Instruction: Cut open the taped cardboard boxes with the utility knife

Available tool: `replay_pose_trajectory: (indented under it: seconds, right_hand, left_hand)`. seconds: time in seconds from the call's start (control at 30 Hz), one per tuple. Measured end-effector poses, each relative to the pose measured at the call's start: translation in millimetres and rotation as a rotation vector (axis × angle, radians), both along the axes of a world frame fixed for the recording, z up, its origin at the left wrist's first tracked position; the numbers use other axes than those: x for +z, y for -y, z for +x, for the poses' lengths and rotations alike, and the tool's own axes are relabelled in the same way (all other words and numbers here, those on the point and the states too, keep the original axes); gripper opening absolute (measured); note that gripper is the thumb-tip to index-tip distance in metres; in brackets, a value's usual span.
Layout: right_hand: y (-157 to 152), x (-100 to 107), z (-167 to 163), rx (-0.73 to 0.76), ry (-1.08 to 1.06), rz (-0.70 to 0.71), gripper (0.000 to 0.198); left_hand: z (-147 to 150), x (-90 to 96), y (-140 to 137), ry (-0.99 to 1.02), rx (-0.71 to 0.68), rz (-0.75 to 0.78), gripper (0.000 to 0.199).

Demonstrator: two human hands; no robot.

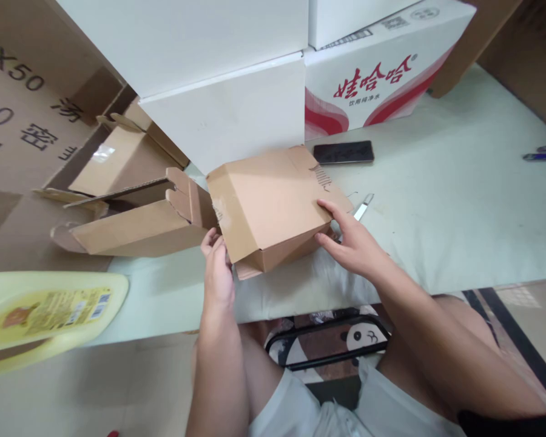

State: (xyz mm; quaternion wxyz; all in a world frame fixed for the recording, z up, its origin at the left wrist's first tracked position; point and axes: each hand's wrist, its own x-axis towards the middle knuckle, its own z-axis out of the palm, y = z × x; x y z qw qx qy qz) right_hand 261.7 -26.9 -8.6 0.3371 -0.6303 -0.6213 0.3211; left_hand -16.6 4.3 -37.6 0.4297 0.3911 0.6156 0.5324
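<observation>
A small brown cardboard box (273,200) rests tilted on the pale green tabletop in front of me, its broad lid panel facing up and a flap sticking out on the left. My left hand (218,267) has its fingers curled around that left flap, with some fingertips hidden behind it. At the box's right front edge, my right hand (352,243) holds on with a finger on the top panel and the thumb against the front side. A utility knife (364,207) lies just beyond the right hand. Behind the box's right corner is a black phone (343,152).
An opened cardboard box (136,227) stands to the left, beside a large printed carton (22,121). White boxes (236,103) and a red-and-white carton (373,91) line the back. A yellow container (59,309) is at the near left, blue-handled scissors (543,155) far right.
</observation>
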Motion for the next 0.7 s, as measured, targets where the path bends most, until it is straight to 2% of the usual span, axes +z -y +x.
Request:
replay_pose_trajectory:
  seconds: [0.07, 0.13, 0.27, 0.4, 0.53, 0.7]
  right_hand:
    - [0, 0, 0, -0.012, 0.009, 0.000, 0.068]
    - [0, 0, 0, -0.005, 0.006, -0.005, 0.068]
    - [0, 1, 0, 0.017, -0.002, -0.013, 0.069]
    - [0, 1, 1, 0.034, -0.005, -0.005, 0.068]
    - [0, -1, 1, 0.046, -0.008, 0.002, 0.068]
    - [0, -1, 1, 0.051, 0.000, 0.013, 0.067]
  left_hand:
    - [-2, 1.8, 1, 0.021, -0.003, -0.002, 0.050]
    - [-1, 3.6, 3, 0.024, -0.093, 0.046, 0.049]
    - [7, 6.9, 8, 0.054, -0.212, 0.099, 0.059]
    - [9, 8.4, 10, 0.024, -0.236, 0.120, 0.065]
    - [3, 6.6, 9, -0.106, -0.223, 0.086, 0.055]
    - [1, 6.6, 7, -0.130, -0.215, 0.072, 0.051]
